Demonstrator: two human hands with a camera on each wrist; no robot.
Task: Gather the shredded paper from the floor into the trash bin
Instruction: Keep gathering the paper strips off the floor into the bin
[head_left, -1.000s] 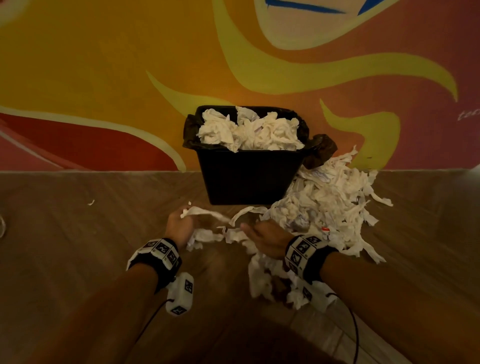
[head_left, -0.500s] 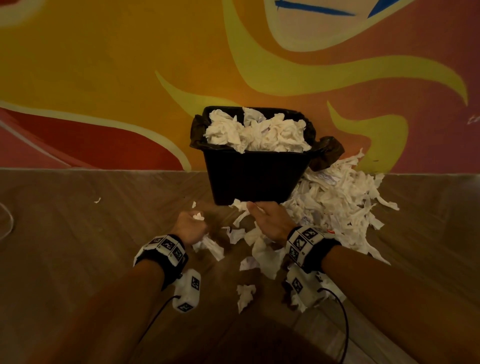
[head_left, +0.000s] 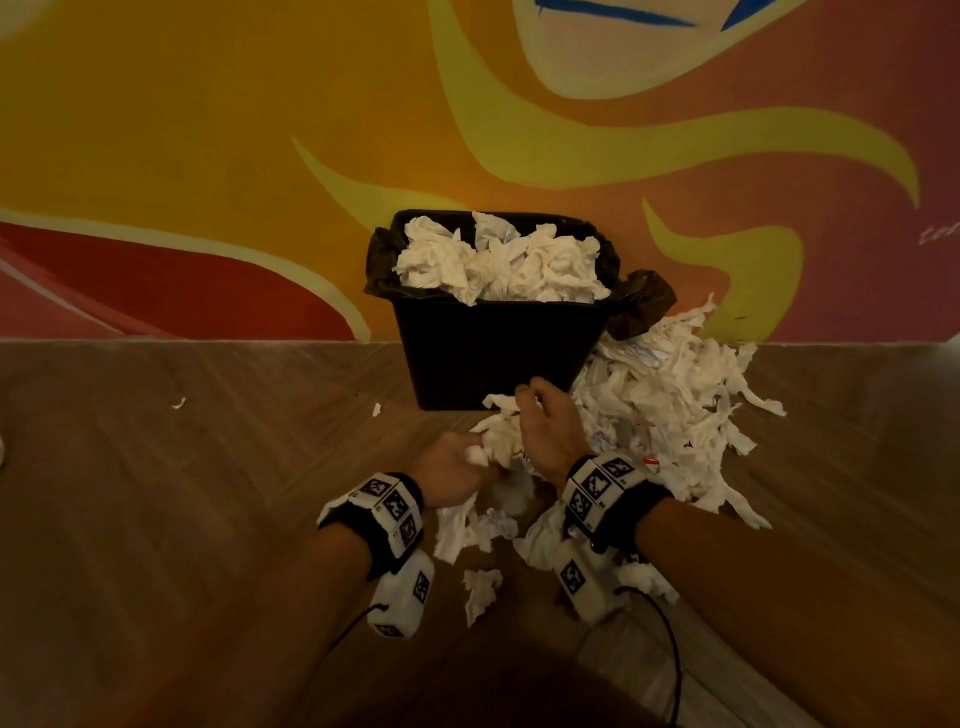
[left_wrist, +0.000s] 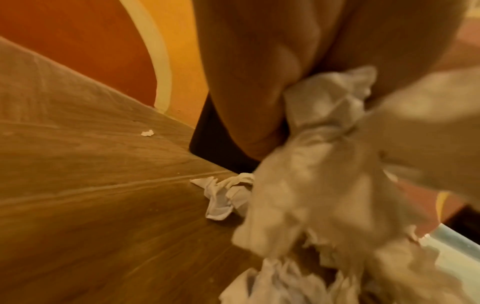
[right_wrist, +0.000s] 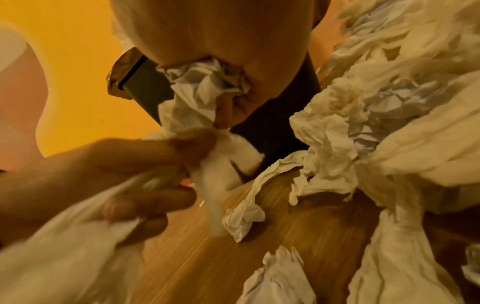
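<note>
A black trash bin (head_left: 498, 353) with a dark liner stands against the wall, heaped with crumpled white paper (head_left: 498, 262). A large pile of shredded paper (head_left: 670, 395) lies on the floor to its right. Just in front of the bin my left hand (head_left: 457, 470) and right hand (head_left: 548, 423) together grip one bunch of paper (head_left: 501, 439). The left wrist view shows that bunch (left_wrist: 324, 127) squeezed in the fist. In the right wrist view, crumpled paper (right_wrist: 205, 86) sticks out of the right fist, with the bin (right_wrist: 272, 131) close behind.
Loose scraps (head_left: 480, 587) lie on the wooden floor (head_left: 208, 519) under my wrists, and two tiny bits (head_left: 179, 402) sit off to the left. A painted wall (head_left: 260, 156) rises behind the bin. Cables hang from both wrist cameras.
Both hands closed together from apart, bunching the paper strips between them into one wad and lifting it toward the bin. A few scraps dropped to the floor below.
</note>
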